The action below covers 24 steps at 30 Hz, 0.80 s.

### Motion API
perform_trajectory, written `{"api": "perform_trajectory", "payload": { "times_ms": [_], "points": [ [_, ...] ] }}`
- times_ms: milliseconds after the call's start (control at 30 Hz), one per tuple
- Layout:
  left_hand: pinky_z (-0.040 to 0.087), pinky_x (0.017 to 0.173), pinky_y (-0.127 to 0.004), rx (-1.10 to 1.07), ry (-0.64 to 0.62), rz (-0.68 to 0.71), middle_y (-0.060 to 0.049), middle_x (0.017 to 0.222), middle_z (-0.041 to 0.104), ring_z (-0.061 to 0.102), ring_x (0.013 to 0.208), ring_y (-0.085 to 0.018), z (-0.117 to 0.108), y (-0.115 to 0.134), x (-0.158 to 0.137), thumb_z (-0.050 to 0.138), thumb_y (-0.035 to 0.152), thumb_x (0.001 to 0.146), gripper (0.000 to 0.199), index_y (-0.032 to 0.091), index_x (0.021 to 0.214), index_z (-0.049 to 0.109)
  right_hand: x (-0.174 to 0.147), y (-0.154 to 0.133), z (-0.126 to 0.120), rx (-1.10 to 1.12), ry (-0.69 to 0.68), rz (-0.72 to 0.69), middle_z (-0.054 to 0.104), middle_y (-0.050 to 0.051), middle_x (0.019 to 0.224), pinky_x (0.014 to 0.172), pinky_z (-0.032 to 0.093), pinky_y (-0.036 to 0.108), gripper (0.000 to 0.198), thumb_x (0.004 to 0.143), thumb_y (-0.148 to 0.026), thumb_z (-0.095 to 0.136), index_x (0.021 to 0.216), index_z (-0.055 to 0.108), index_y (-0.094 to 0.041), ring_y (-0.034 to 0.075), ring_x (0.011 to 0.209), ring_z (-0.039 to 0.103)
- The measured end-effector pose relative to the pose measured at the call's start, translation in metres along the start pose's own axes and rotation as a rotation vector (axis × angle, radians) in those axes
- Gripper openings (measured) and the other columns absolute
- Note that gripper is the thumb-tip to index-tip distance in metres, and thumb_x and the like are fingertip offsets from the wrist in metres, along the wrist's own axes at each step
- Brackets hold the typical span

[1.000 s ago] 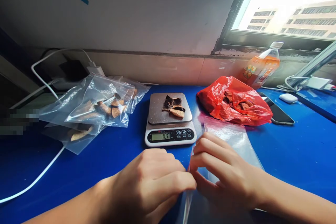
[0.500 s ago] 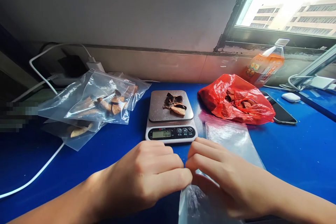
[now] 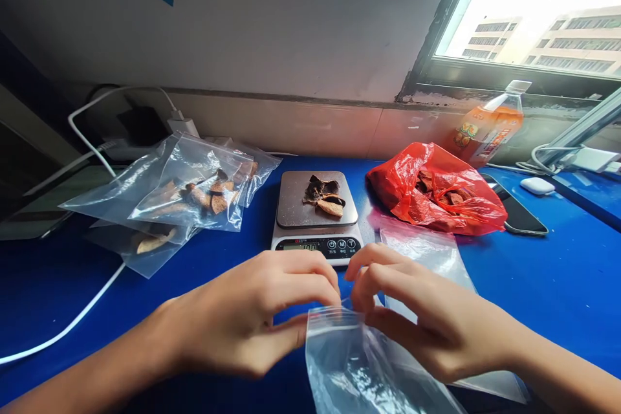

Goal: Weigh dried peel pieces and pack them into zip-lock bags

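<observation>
— Fingers first, left to right: what are ours doing?

— Our left hand point(image 3: 257, 314) touches the top of a clear zip bag point(image 3: 339, 359), thumb partly behind the plastic; we cannot tell whether it grips. Our right hand point(image 3: 427, 307) pinches the same edge.

— And what has changed?

— Half a second ago our hands nearly met; now they stand slightly apart, the zip strip showing between them. We judge that we are working at the bag's mouth; we see nothing inside.

— Across our blue worktop point(image 3: 63, 284)?

— Filled bags point(image 3: 155, 217) at left; mid-frame, dried pieces point(image 3: 330, 207) on a digital scale point(image 3: 288, 210), its display partly hidden by our knuckles; at right, a red bag point(image 3: 402, 174) holding more.
</observation>
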<state>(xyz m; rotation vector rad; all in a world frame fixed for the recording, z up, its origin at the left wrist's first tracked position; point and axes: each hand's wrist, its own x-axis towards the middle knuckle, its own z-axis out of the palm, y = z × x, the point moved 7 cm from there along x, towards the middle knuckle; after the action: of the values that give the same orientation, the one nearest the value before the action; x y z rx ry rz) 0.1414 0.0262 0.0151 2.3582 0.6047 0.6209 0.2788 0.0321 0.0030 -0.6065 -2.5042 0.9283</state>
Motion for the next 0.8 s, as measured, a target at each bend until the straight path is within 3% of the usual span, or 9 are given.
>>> {"api": "perform_trajectory", "payload": {
  "times_ms": [133, 233, 300, 367, 467, 567, 633, 733, 800],
  "points": [
    [0.049, 0.093, -0.02, -0.19, -0.025, -0.283, 0.001, 0.119, 0.063, 0.063, 0.104, -0.015, -0.002, 0.0, -0.005, 0.066, 0.005, 0.075, 0.031, 0.025, 0.099, 0.065, 0.001, 0.001, 0.003, -0.158, 0.065, -0.043, 0.061, 0.004, 0.09, 0.075, 0.047, 0.029, 0.013, 0.091, -0.008, 0.049, 0.09, 0.049, -0.021, 0.016, 0.086, 0.054],
    [0.045, 0.098, -0.022, -0.286, -0.033, -0.375, 0.003, 0.124, 0.059, 0.058, 0.112, -0.017, -0.003, 0.0, -0.009, 0.07, 0.018, 0.078, 0.021, 0.026, 0.097, 0.066, 0.001, 0.001, -0.002, -0.217, 0.156, -0.044, 0.062, 0.004, 0.088, 0.074, 0.046, 0.03, 0.01, 0.094, -0.013, 0.05, 0.093, 0.052, -0.022, 0.016, 0.087, 0.055],
    [0.046, 0.094, -0.023, -0.307, -0.016, -0.375, 0.003, 0.119, 0.06, 0.059, 0.106, -0.017, -0.003, -0.001, -0.009, 0.067, 0.026, 0.082, 0.008, 0.024, 0.089, 0.066, 0.001, 0.004, -0.006, -0.245, 0.188, -0.024, 0.064, 0.003, 0.086, 0.075, 0.046, 0.032, 0.003, 0.094, -0.02, 0.056, 0.095, 0.056, -0.023, 0.018, 0.089, 0.054],
    [0.047, 0.087, -0.021, -0.283, 0.017, -0.353, 0.003, 0.109, 0.061, 0.06, 0.095, -0.014, -0.005, -0.004, -0.008, 0.064, 0.023, 0.082, 0.002, 0.022, 0.081, 0.062, 0.003, 0.01, -0.009, -0.24, 0.179, 0.001, 0.065, 0.002, 0.082, 0.079, 0.046, 0.035, 0.011, 0.09, -0.031, 0.065, 0.095, 0.06, -0.023, 0.02, 0.092, 0.052],
    [0.046, 0.078, -0.018, -0.244, 0.028, -0.279, 0.004, 0.093, 0.061, 0.058, 0.082, -0.01, -0.005, -0.004, -0.004, 0.059, 0.014, 0.08, 0.009, 0.019, 0.074, 0.057, 0.005, 0.021, -0.012, -0.184, 0.165, 0.056, 0.064, 0.004, 0.084, 0.081, 0.047, 0.038, 0.027, 0.085, -0.048, 0.069, 0.089, 0.064, -0.022, 0.022, 0.093, 0.052],
    [0.044, 0.072, -0.017, -0.236, -0.009, -0.213, 0.004, 0.082, 0.059, 0.056, 0.078, -0.01, -0.006, -0.003, -0.001, 0.055, 0.01, 0.077, 0.01, 0.018, 0.071, 0.051, 0.005, 0.028, -0.016, -0.095, 0.188, 0.091, 0.062, 0.005, 0.087, 0.079, 0.048, 0.036, 0.031, 0.087, -0.052, 0.066, 0.086, 0.065, -0.021, 0.021, 0.09, 0.054],
    [0.044, 0.07, -0.018, -0.234, -0.028, -0.192, 0.003, 0.079, 0.059, 0.055, 0.077, -0.011, -0.008, -0.002, -0.001, 0.052, 0.011, 0.077, 0.01, 0.018, 0.071, 0.049, 0.006, 0.03, -0.026, -0.001, 0.285, 0.076, 0.061, 0.004, 0.088, 0.078, 0.049, 0.033, 0.027, 0.092, -0.047, 0.061, 0.088, 0.064, -0.021, 0.018, 0.087, 0.056],
    [0.043, 0.066, -0.02, -0.219, -0.043, -0.2, 0.002, 0.079, 0.061, 0.056, 0.076, -0.012, -0.01, -0.003, -0.003, 0.051, 0.013, 0.076, 0.007, 0.018, 0.072, 0.052, 0.009, 0.039, -0.053, 0.021, 0.547, 0.061, 0.062, 0.006, 0.101, 0.077, 0.051, 0.032, 0.02, 0.095, -0.039, 0.057, 0.102, 0.06, -0.021, 0.017, 0.089, 0.06],
    [0.043, 0.065, -0.021, -0.206, -0.065, -0.214, 0.001, 0.079, 0.062, 0.057, 0.077, -0.013, -0.009, -0.003, -0.004, 0.052, 0.014, 0.075, 0.006, 0.018, 0.071, 0.053, 0.021, 0.046, -0.064, -0.117, 0.576, 0.051, 0.06, 0.011, 0.118, 0.086, 0.052, 0.037, 0.036, 0.09, -0.04, 0.064, 0.119, 0.055, -0.02, 0.021, 0.103, 0.06]
  ]
}}
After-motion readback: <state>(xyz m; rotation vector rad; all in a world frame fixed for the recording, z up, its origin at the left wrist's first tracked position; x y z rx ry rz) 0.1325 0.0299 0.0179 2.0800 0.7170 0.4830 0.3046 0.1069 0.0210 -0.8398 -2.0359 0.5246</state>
